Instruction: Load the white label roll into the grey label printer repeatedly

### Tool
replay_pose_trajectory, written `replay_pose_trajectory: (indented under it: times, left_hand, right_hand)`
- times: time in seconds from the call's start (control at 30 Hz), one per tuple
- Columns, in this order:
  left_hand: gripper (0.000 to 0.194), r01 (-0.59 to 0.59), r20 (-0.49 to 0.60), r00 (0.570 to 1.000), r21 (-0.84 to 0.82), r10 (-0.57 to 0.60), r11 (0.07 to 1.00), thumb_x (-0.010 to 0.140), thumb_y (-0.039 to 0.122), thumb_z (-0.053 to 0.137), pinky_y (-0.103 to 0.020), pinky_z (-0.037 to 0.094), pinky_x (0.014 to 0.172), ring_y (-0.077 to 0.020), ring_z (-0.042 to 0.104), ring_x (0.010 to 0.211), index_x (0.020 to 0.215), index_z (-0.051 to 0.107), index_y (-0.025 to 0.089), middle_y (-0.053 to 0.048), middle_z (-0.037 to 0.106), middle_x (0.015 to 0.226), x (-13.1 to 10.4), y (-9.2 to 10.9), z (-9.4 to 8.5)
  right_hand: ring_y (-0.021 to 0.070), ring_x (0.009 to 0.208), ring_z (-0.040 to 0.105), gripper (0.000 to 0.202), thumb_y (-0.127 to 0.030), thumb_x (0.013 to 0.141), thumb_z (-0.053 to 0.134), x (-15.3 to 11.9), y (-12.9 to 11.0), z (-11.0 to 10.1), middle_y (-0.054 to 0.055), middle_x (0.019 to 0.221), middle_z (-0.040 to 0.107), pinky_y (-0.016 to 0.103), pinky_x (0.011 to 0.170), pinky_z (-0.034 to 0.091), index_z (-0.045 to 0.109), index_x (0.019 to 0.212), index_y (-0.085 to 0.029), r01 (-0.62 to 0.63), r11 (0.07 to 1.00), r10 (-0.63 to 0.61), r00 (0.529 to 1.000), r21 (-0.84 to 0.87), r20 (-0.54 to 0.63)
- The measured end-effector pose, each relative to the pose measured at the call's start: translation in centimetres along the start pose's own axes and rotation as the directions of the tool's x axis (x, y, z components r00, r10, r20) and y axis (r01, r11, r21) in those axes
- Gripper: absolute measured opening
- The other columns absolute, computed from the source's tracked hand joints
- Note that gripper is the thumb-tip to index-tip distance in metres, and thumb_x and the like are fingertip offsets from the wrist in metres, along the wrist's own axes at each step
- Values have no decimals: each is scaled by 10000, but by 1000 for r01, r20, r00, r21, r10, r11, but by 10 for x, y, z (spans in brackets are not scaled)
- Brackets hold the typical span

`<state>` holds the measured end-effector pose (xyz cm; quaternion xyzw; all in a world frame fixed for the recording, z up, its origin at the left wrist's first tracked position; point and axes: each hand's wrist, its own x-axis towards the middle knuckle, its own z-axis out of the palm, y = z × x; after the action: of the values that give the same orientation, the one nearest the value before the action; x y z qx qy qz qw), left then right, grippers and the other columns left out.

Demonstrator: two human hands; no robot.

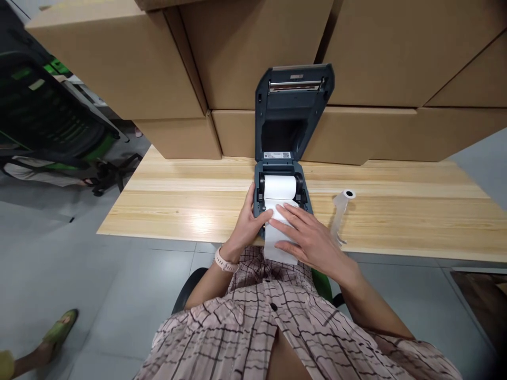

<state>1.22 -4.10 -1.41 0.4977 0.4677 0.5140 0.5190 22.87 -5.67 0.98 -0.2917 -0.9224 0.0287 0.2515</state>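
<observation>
A dark grey label printer (259,171) stands on the wooden table with its lid (281,113) raised. Inside sits a white label roll (280,187), and its paper strip (280,253) runs forward over the printer's front and hangs past the table edge. My left hand (250,221) grips the printer's left side, its thumb lying on the strip. My right hand (307,232) rests on the strip with fingers spread and stretched out; part of the strip and the printer's front right corner are hidden under it. A small white roll (347,195) with a loose tail lies to the right.
Large cardboard boxes (253,53) are stacked along the back of the wooden table (178,195), behind the lid. A black and green office chair (51,116) is at the left. Another person's foot in a green slipper (61,330) is on the floor, lower left.
</observation>
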Motion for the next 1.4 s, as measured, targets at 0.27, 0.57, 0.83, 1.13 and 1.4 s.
replay_pose_trajectory:
  times: [0.27, 0.57, 0.83, 1.13, 1.4]
  left_hand:
    - [1123, 47, 59, 997, -29, -45, 998, 868, 523, 836, -528, 252, 1404, -363, 214, 1723, 1761, 193, 297, -94, 220, 1860, -5, 9, -3]
    - [1192, 56, 63, 997, -33, -54, 998, 802, 471, 881, -511, 223, 1408, -363, 231, 1717, 1762, 204, 269, -98, 233, 1856, -4, 13, -5]
    - [1239, 72, 55, 996, -18, -71, 997, 778, 412, 898, -540, 199, 1405, -349, 207, 1725, 1762, 152, 311, -100, 191, 1865, 0, 7, -9]
    - [1242, 57, -65, 996, 54, -53, 997, 874, 491, 869, -579, 172, 1407, -355, 10, 1750, 1736, -26, 509, -17, -66, 1887, -71, 11, 3]
    - [1031, -18, -179, 984, 23, 21, 1000, 940, 652, 713, -494, 89, 1432, -320, 26, 1754, 1747, 138, 370, -39, 65, 1889, -47, 19, 14]
  right_hand:
    - [238, 1265, 767, 296, -401, 1099, 633, 6, 22, -45, 63, 1368, 797, 447, 1036, 687, 742, 1341, -268, 80, 945, -72, 997, 317, -37]
    - [132, 1330, 634, 590, -721, 1086, 467, 174, 179, -70, 16, 1457, 726, 410, 1221, 517, 630, 1380, -236, -197, 730, 553, 733, 655, -397]
    - [178, 1402, 628, 754, -863, 1020, 247, 150, 137, -67, -62, 1505, 696, 342, 1211, 504, 620, 1431, -354, -162, 766, 477, 793, 622, -380]
    - [314, 1554, 526, 528, -588, 1146, 339, 18, 44, -30, 67, 1563, 653, 584, 1300, 433, 598, 1518, -317, -69, 944, 193, 908, 322, -373]
    - [318, 1529, 567, 453, -355, 1136, 353, -14, 12, 25, 47, 1493, 714, 614, 1246, 482, 658, 1471, -341, -137, 960, 249, 819, 245, -517]
